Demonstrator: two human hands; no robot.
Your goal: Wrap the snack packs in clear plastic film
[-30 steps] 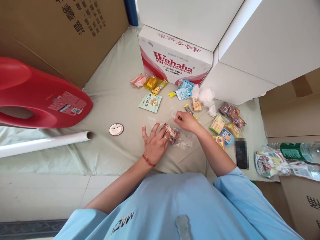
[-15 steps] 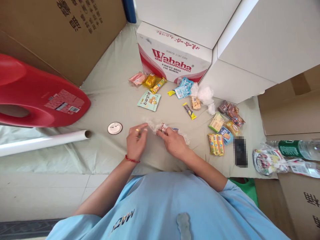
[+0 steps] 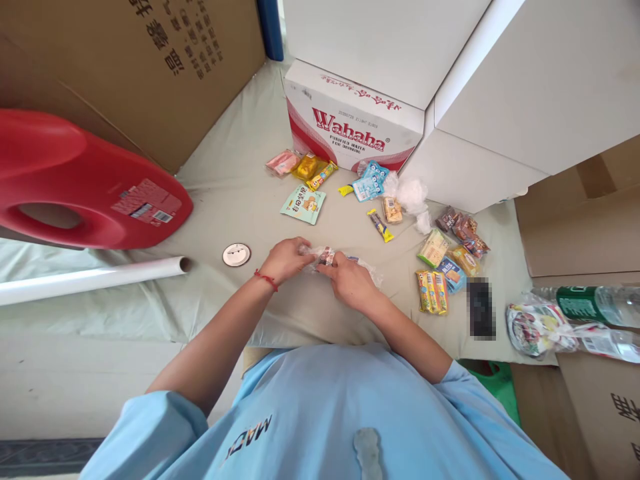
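A crinkled clear plastic bag [image 3: 309, 253] lies low over the cloth between my two hands, a small reddish-brown packet [image 3: 326, 255] showing in or against it. My left hand [image 3: 289, 259], with a red string bracelet at the wrist, pinches the bag's left end. On the other side my right hand [image 3: 350, 279] has its fingers closed on the packet and the plastic around it. More of the bag, with a bit of blue, shows past the right knuckles. Beyond the hands lie a pale green snack pouch [image 3: 303, 204] and a small yellow-and-dark bar [image 3: 380, 225].
A round pin badge [image 3: 237, 254], a white tube [image 3: 95, 279] and a red jug [image 3: 95, 180] are at left. Behind stands a Wahaha carton [image 3: 350, 127]. Wrapped snacks [image 3: 433, 292], a blurred dark object [image 3: 481, 309] and plastic bottles [image 3: 600, 303] are at right.
My left hand has moved right and a little up, and its fingers have closed on the bag's left end. My right hand keeps its grip. The view has shifted slightly.
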